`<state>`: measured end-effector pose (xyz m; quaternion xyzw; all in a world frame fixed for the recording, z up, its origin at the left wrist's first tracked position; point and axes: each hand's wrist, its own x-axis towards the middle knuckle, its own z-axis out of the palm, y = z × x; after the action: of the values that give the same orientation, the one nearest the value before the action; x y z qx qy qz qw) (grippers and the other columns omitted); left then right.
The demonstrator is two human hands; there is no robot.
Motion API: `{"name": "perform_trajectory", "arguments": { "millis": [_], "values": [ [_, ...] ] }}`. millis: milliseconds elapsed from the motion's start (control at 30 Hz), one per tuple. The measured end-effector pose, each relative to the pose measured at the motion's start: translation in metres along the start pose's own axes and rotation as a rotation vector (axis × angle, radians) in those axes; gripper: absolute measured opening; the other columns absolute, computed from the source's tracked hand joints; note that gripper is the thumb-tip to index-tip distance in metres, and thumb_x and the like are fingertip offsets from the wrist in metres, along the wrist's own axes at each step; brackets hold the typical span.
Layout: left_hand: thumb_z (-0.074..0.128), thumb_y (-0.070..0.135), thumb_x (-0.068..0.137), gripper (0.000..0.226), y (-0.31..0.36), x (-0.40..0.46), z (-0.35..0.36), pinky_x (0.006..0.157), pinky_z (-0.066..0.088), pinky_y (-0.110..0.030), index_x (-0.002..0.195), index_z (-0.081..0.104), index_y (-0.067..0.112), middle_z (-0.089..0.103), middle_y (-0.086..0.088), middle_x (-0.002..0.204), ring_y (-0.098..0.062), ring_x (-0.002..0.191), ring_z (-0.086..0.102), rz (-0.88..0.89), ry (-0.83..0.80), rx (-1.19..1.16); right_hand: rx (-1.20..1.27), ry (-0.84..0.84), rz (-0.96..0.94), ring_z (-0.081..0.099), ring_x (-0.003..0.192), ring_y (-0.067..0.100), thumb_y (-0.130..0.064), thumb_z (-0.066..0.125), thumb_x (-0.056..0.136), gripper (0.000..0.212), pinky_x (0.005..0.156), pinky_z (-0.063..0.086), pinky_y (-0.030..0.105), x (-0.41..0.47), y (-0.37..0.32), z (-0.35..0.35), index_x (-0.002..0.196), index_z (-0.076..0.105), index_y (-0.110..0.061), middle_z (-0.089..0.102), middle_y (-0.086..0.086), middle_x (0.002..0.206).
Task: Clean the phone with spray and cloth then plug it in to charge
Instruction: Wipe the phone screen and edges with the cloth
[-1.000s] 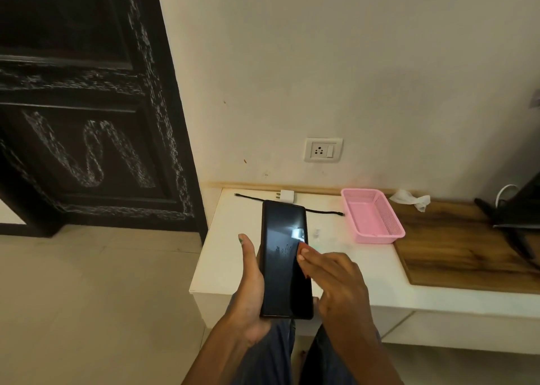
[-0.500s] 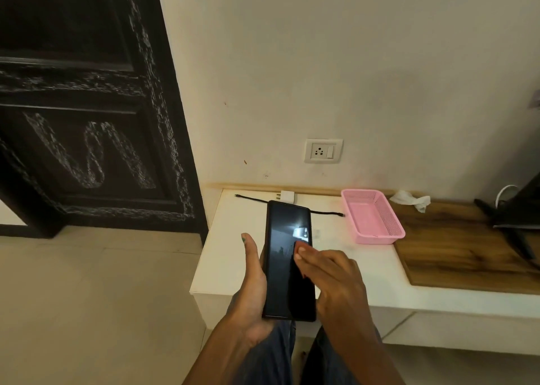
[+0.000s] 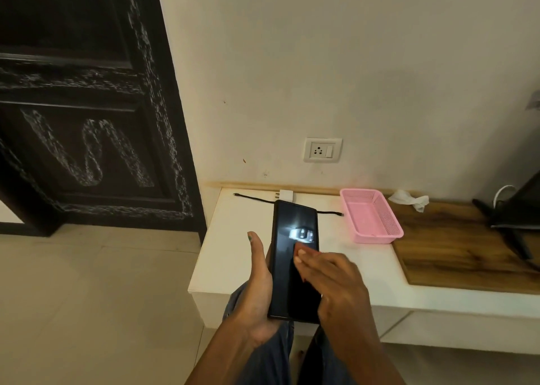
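Note:
I hold a black phone (image 3: 292,238) upright over the near edge of the white table (image 3: 233,253), its dark screen facing me. My left hand (image 3: 257,297) grips it from below, thumb along its left edge. The fingertips of my right hand (image 3: 336,285) lie on the middle of the screen. No cloth shows under them. A white charger plug (image 3: 285,194) and a black cable (image 3: 254,198) lie at the table's back edge. The wall socket (image 3: 322,150) is just above. A crumpled white cloth (image 3: 409,199) lies behind the pink basket (image 3: 377,237). No spray bottle is in view.
A wooden board (image 3: 455,244) covers the table's right part, with a dark stand and white wire (image 3: 514,209) at its far right. A dark carved door (image 3: 87,106) stands to the left, over a tiled floor. My knees are below the phone.
The phone has drifted slightly to the right in my left hand. My right fingertips stay on the screen, shifting only a little.

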<state>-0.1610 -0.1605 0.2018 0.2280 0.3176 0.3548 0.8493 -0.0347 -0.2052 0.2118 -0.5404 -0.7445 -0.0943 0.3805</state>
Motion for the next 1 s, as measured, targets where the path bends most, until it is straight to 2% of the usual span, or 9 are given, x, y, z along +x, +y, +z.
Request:
{"name": "perform_trajectory", "arguments": {
  "millis": [100, 167, 233, 333, 433, 533, 633, 767, 1000],
  "values": [
    [0.031, 0.090, 0.060, 0.102, 0.000, -0.001, -0.002, 0.084, 0.057, -0.041, 0.124, 0.061, 0.017, 0.069, -0.018, 0.115, -0.031, 0.107, 0.066, -0.013, 0.012, -0.003, 0.060, -0.049, -0.035, 0.053, 0.101, 0.012, -0.019, 0.037, 0.097, 0.039, 0.080, 0.055, 0.029, -0.010, -0.008, 0.001, 0.097, 0.073, -0.005, 0.071, 0.005, 0.102],
    [0.034, 0.089, 0.059, 0.101, 0.000, -0.002, 0.000, 0.087, 0.055, -0.043, 0.127, 0.058, 0.018, 0.068, -0.018, 0.117, -0.031, 0.109, 0.065, -0.009, 0.009, 0.006, 0.051, -0.059, -0.028, 0.056, 0.099, 0.013, -0.005, 0.052, 0.084, 0.025, 0.078, 0.052, 0.027, -0.005, -0.002, -0.003, 0.098, 0.073, -0.005, 0.072, 0.004, 0.102],
    [0.038, 0.087, 0.058, 0.095, -0.002, -0.002, 0.005, 0.083, 0.056, -0.043, 0.124, 0.061, 0.023, 0.068, -0.016, 0.118, -0.031, 0.109, 0.065, 0.009, -0.014, 0.021, 0.041, -0.083, 0.043, 0.064, 0.095, 0.022, 0.009, 0.072, 0.068, 0.033, 0.078, 0.055, 0.032, 0.007, 0.007, -0.008, 0.100, 0.072, -0.001, 0.071, 0.008, 0.103],
    [0.040, 0.085, 0.053, 0.076, -0.006, -0.001, 0.009, 0.069, 0.059, -0.037, 0.095, 0.076, 0.033, 0.073, -0.010, 0.106, -0.026, 0.099, 0.070, 0.007, -0.043, 0.016, 0.052, -0.050, 0.088, 0.067, 0.092, 0.031, 0.011, 0.077, 0.063, 0.036, 0.080, 0.055, 0.040, 0.020, 0.014, -0.010, 0.097, 0.071, 0.005, 0.070, 0.015, 0.101],
    [0.036, 0.088, 0.057, 0.089, -0.004, 0.000, 0.004, 0.077, 0.058, -0.039, 0.105, 0.075, 0.024, 0.071, -0.015, 0.111, -0.029, 0.104, 0.068, -0.029, -0.036, -0.018, 0.028, 0.001, 0.032, 0.060, 0.098, 0.018, -0.004, 0.060, 0.079, 0.020, 0.082, 0.054, 0.028, 0.010, -0.001, -0.004, 0.094, 0.073, 0.000, 0.071, 0.010, 0.100],
    [0.032, 0.092, 0.058, 0.108, -0.003, 0.000, -0.001, 0.091, 0.053, -0.043, 0.124, 0.062, 0.012, 0.066, -0.019, 0.119, -0.031, 0.111, 0.064, -0.041, -0.017, -0.011, 0.133, -0.041, 0.047, 0.059, 0.100, 0.016, -0.025, 0.039, 0.096, 0.043, 0.084, 0.052, 0.024, -0.007, -0.018, 0.003, 0.092, 0.074, 0.000, 0.071, 0.010, 0.099],
    [0.034, 0.091, 0.059, 0.100, -0.005, -0.002, 0.001, 0.086, 0.055, -0.042, 0.115, 0.069, 0.015, 0.067, -0.018, 0.117, -0.031, 0.110, 0.065, -0.019, -0.013, -0.003, 0.080, -0.072, 0.021, 0.055, 0.100, 0.013, -0.009, 0.053, 0.084, 0.025, 0.084, 0.048, 0.022, -0.002, -0.011, -0.004, 0.098, 0.073, -0.004, 0.071, 0.005, 0.103],
    [0.033, 0.089, 0.060, 0.083, -0.006, -0.002, 0.007, 0.077, 0.058, -0.037, 0.096, 0.077, 0.029, 0.071, -0.012, 0.111, -0.026, 0.104, 0.068, -0.024, -0.037, 0.012, 0.074, 0.003, 0.111, 0.062, 0.095, 0.019, 0.002, 0.056, 0.077, 0.029, 0.079, 0.053, 0.030, 0.013, 0.000, -0.010, 0.100, 0.072, -0.001, 0.070, 0.006, 0.104],
    [0.031, 0.092, 0.057, 0.108, -0.001, -0.001, 0.000, 0.084, 0.057, -0.038, 0.113, 0.070, 0.008, 0.069, -0.018, 0.113, -0.028, 0.106, 0.067, -0.035, -0.027, 0.031, 0.211, -0.071, 0.001, 0.057, 0.109, 0.015, 0.001, 0.038, 0.075, 0.046, 0.094, 0.043, 0.030, -0.011, -0.018, 0.000, 0.106, 0.070, -0.009, 0.068, 0.003, 0.110]
  ]
}}
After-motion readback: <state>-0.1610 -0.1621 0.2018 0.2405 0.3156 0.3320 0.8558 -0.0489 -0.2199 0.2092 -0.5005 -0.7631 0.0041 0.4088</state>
